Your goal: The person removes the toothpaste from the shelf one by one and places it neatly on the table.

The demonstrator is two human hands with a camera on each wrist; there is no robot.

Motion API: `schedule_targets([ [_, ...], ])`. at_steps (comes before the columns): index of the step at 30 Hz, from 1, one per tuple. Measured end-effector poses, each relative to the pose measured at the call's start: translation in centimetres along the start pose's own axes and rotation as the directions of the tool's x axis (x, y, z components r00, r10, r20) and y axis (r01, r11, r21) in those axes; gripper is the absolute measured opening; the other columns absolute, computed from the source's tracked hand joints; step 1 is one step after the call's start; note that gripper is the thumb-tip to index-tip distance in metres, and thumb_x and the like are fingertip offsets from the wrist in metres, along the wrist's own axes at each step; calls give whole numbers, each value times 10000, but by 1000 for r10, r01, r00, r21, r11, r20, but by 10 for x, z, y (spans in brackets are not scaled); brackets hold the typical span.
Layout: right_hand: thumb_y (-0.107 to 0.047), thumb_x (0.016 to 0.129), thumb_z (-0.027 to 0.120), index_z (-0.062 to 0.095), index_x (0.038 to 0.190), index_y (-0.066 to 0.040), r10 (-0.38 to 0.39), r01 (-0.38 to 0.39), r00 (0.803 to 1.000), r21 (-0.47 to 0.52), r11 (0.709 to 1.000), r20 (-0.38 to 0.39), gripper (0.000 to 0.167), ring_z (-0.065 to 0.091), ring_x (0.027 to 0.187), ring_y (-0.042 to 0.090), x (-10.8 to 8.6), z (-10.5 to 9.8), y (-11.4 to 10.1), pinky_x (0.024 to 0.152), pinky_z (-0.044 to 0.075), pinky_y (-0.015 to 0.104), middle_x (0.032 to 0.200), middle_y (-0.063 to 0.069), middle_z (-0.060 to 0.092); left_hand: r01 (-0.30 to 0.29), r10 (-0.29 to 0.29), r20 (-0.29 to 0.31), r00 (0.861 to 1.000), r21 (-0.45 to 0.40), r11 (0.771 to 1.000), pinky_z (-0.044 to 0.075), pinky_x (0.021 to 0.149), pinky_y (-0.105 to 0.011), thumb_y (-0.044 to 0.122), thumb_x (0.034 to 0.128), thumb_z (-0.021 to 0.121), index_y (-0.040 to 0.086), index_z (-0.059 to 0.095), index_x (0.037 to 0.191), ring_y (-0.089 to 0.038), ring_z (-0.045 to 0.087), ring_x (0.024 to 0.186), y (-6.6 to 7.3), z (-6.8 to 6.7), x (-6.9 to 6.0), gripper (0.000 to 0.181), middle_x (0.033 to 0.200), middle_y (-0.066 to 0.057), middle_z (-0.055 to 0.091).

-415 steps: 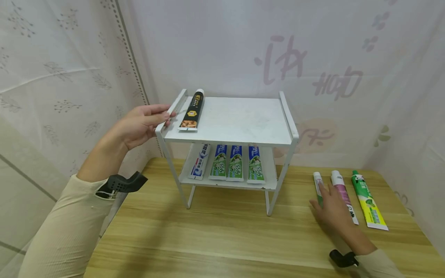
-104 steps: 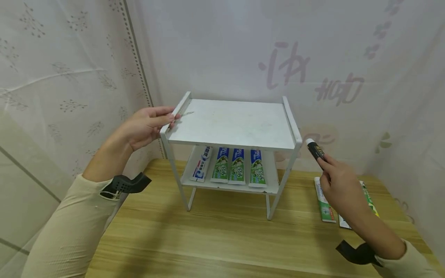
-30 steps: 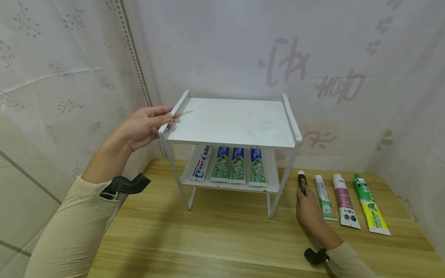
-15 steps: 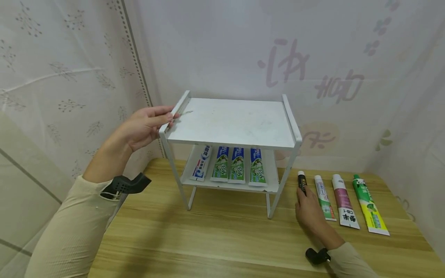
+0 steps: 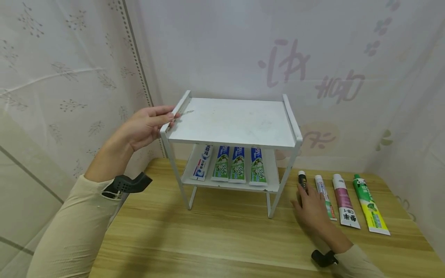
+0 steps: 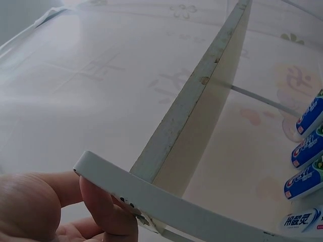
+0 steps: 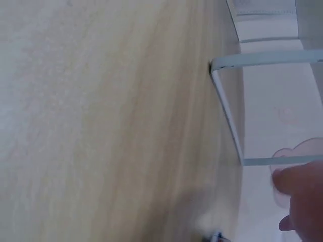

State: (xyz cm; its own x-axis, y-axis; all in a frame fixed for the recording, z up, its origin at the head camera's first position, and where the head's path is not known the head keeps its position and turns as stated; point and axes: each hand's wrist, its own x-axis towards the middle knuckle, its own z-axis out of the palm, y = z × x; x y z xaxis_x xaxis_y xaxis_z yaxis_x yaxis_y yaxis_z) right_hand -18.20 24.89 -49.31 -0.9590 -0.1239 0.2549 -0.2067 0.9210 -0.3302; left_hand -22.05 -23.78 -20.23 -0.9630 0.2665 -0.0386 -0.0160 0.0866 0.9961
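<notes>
left hand (image 5: 147,125): raised, fingers (image 6: 101,201) curled | right hand (image 5: 313,210): lower, palm down, thumb (image 5: 296,205) spread

The top shelf (image 5: 229,120) blocks the lower shelf (image 5: 271,170) from above, leaving a front gap.

A pale cloth wall (image 5: 215,46) hangs behind the desk (image 5: 215,239), with faint purple lettering (image 5: 340,85) toward the upper right of the frame and a green leaf print (image 5: 384,140) at the right. The left cloth (image 5: 45,46) carries grey sprigs; a dotted strip (image 5: 133,50) runs down beside it. At the lower left lies a greenish-beige surface (image 5: 21,208) crossed by dark lines; whether it is floor or cloth is unclear. The desk has yellowish wood grain and fills the bottom. The light is soft, with blurred shadows.
</notes>
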Motion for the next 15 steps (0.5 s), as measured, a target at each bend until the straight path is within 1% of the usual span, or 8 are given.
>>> schedule_targets([
  [2, -299, 998, 665, 418, 1505, 56, -14, 14, 1000, -26, 1000, 7, 666, 351, 1328, 621, -1, -5, -2, 1054, 206, 810, 1485, 411, 343, -3, 3, 2, 1000, 2, 1000, 545, 824, -192, 135, 1076, 523, -30, 257, 1584, -66, 603, 972, 0, 0, 0, 597, 1202, 62, 658],
  [5, -359, 1015, 637, 420, 1511, 43, -44, 44, 999, -64, 997, 5, 674, 351, 1329, 624, -4, -12, -5, 1034, 211, 826, 1498, 400, 335, -7, 7, 6, 1000, 5, 1000, 547, 825, -192, 138, 1077, 519, -34, 254, 1583, -66, 601, 974, 0, 0, 0, 596, 1210, 56, 651],
  [11, -382, 1015, 625, 444, 1500, 34, -86, 85, 996, -94, 992, -9, 664, 304, 1395, 558, -11, -28, -14, 1051, 198, 815, 1531, 366, 320, -5, 5, 2, 1000, 12, 1000, 546, 842, -192, 143, 1075, 524, -28, 250, 1587, -69, 599, 1002, -1, -1, 1, 605, 1231, 45, 632],
  [15, -415, 1017, 611, 459, 1499, 14, -104, 105, 994, -123, 987, 12, 663, 281, 1408, 562, -18, -39, -22, 1063, 199, 805, 1544, 361, 305, -4, 4, -1, 1000, 17, 1000, 548, 856, -194, 149, 1073, 532, -24, 250, 1588, -78, 592, 1025, -2, -1, 1, 613, 1253, 30, 616],
])
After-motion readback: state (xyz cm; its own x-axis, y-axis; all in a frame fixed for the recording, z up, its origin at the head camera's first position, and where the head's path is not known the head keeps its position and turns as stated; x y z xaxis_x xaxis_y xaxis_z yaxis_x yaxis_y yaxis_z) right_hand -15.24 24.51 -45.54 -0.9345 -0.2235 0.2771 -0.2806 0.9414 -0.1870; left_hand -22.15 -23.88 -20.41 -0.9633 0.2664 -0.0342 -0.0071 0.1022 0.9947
